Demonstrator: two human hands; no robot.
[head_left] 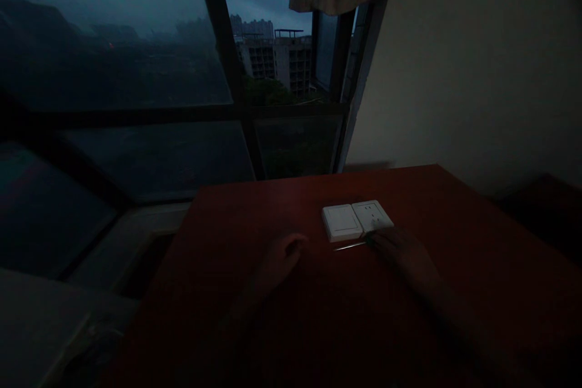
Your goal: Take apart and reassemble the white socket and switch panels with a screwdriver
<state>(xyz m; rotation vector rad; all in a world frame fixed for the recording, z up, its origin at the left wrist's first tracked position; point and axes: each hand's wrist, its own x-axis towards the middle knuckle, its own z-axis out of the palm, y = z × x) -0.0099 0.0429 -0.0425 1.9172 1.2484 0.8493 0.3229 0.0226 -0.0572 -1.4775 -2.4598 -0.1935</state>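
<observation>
Both hands bare, left hand (286, 254) and right hand (404, 251). Wrists slim from here. Left forearm (254, 294) and right forearm (454, 306) look bare too, narrowing toward the wrist; too dark to swear to finer detail.

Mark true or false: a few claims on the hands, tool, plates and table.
1. The right hand is at the dark handle of the thin metal-shafted tool. True.
2. The left hand touches that tool. False: it is apart from it.
3. The white socket plate sits beside the other white plate. True.
4. The socket plate is the one nearer the left hand. False: the other plate is.
5. The table is reddish-brown. True.
</observation>
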